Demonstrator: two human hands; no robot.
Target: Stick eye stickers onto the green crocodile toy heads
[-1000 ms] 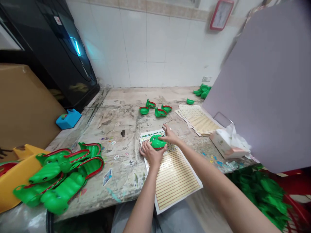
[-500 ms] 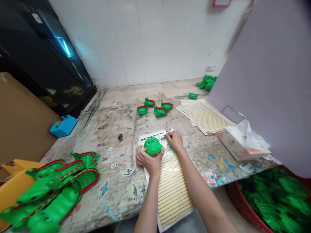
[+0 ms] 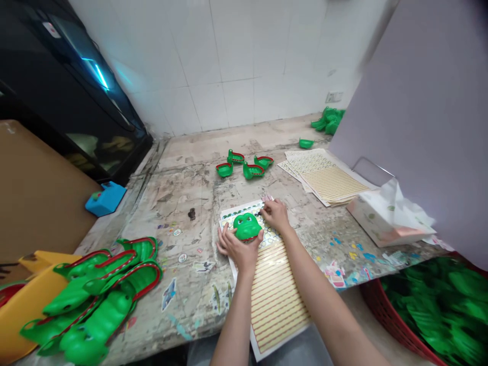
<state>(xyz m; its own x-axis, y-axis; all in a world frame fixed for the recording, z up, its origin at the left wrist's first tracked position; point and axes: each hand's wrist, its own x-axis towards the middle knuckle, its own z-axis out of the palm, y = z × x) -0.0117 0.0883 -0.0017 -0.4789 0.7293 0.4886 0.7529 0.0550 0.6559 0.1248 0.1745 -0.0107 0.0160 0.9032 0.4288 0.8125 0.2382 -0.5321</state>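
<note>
A green crocodile head [image 3: 246, 226] with eyes on it and a red mouth edge is held in my left hand [image 3: 241, 247], fingers around its lower sides. Beneath it lies a sticker sheet [image 3: 280, 300], with round eye shapes at the top and red-edged strips below. My right hand [image 3: 275, 213] is closed in a pinch over the upper right of the sheet, just right of the head. A small dark piece shows at its fingertips, too small to make out clearly.
Several green jaw pieces [image 3: 253, 170] sit behind the sheet. More sheets [image 3: 331, 178] and a tissue box [image 3: 385, 218] are at the right. Crocodile parts [image 3: 99, 310] lean by a yellow bin [image 3: 49, 290] at the left. A red basket [image 3: 392, 315] holds green parts.
My right hand pinches a small dark piece, raised slightly from the sheet. The green head has tilted a little in my left hand. The camera view has shifted slightly.
</note>
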